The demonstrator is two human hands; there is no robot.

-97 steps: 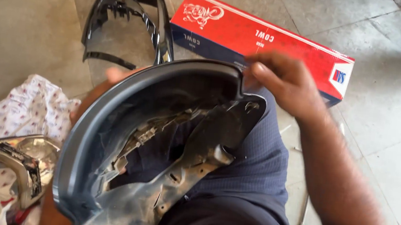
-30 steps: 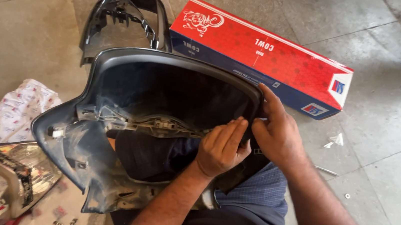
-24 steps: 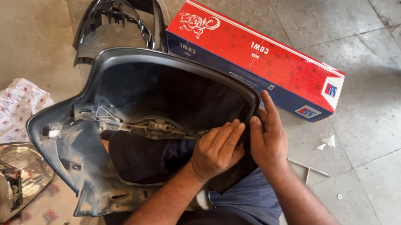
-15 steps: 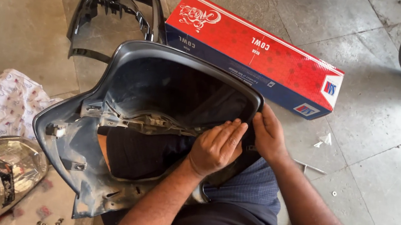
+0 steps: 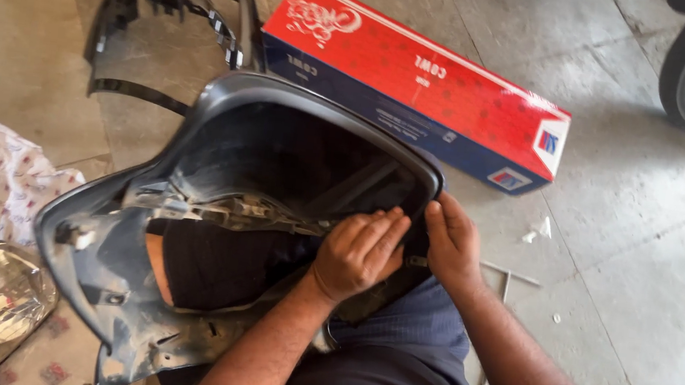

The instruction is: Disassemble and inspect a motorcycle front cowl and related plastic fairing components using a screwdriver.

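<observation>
On a concrete floor [image 5: 651, 279], both curled hands, left hand [image 5: 359, 253] and right hand [image 5: 453, 244], grip the grey cowl's [image 5: 212, 203] rim.

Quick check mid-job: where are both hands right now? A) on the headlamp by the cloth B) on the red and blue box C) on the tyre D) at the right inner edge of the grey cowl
D: the left hand and right hand both press the grey cowl at its right inner edge.

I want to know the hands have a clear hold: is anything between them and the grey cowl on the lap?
Nothing visible. The left hand and right hand rest directly on the grey cowl at its right rim.
</observation>
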